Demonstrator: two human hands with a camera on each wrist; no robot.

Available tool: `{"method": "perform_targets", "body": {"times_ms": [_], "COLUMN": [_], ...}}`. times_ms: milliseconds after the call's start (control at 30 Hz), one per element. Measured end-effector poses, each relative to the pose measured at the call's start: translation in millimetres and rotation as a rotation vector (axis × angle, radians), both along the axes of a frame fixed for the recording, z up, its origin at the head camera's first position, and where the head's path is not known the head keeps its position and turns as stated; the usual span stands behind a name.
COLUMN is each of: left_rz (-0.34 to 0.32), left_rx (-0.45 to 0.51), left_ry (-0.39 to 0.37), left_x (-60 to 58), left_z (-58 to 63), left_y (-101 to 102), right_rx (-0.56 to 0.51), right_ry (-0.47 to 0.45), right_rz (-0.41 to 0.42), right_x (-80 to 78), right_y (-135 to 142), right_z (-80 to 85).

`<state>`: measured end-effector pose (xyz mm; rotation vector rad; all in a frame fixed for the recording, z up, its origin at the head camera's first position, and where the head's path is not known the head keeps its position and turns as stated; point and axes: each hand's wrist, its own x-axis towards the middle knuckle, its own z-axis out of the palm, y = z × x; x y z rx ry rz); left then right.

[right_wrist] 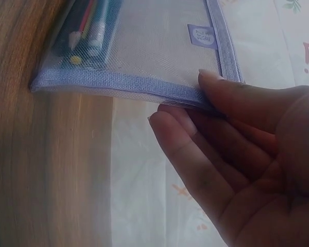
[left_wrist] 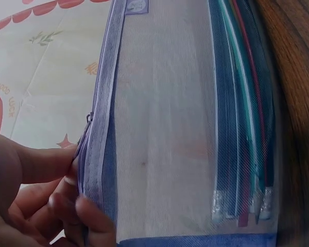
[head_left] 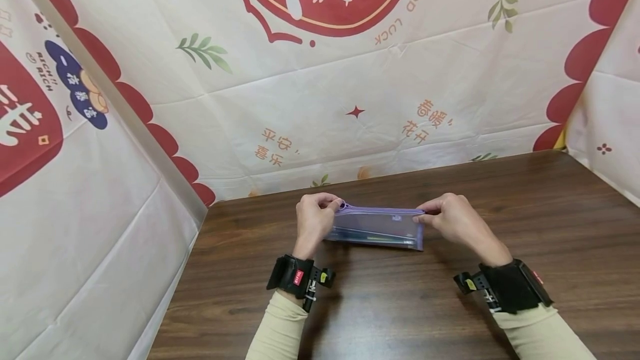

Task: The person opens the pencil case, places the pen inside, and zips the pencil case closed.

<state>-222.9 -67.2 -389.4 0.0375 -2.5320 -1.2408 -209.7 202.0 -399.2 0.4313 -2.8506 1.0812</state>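
Note:
A see-through mesh pencil case (head_left: 372,224) with purple edging stands on its long side over the table, its zipper (left_wrist: 100,103) along the top. Several pencils (left_wrist: 252,128) lie along its bottom, visible through the mesh. My left hand (head_left: 315,216) pinches the zipper pull (left_wrist: 82,136) at the case's left end, thumb against fingers. At the other end, my right hand (head_left: 452,218) pinches the top corner between thumb and fingers. A small purple label (right_wrist: 202,36) sits near that corner, just below the zipper.
The brown wooden table (head_left: 240,293) runs back to a printed white cloth (head_left: 320,88) hung behind it. Another cloth panel (head_left: 100,226) rises along the left edge, and more cloth (head_left: 607,121) hangs on the right. Each wrist wears a black strap (head_left: 515,288) with a camera mount.

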Motion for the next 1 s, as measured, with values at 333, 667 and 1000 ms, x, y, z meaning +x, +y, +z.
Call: {"method": "perform_targets", "body": {"times_ms": [333, 667, 1000], "left_rz": [0.0, 0.04, 0.017], "left_rx": [0.018, 0.082, 0.192], "left_ry": [0.013, -0.005, -0.081], "left_x": [-1.3, -3.8, -1.8], "left_z": [-3.4, -7.0, -6.6], "left_y": [-5.3, -18.2, -30.3], "right_rx": [0.007, 0.008, 0.014], "right_ry": [-0.028, -0.031, -0.036], "right_rz": [0.003, 0.011, 0.019], "right_x": [-0.3, 0.0, -0.8], "right_y": [2.1, 9.5, 13.1], "right_z": [-0.4, 0.9, 1.4]}}
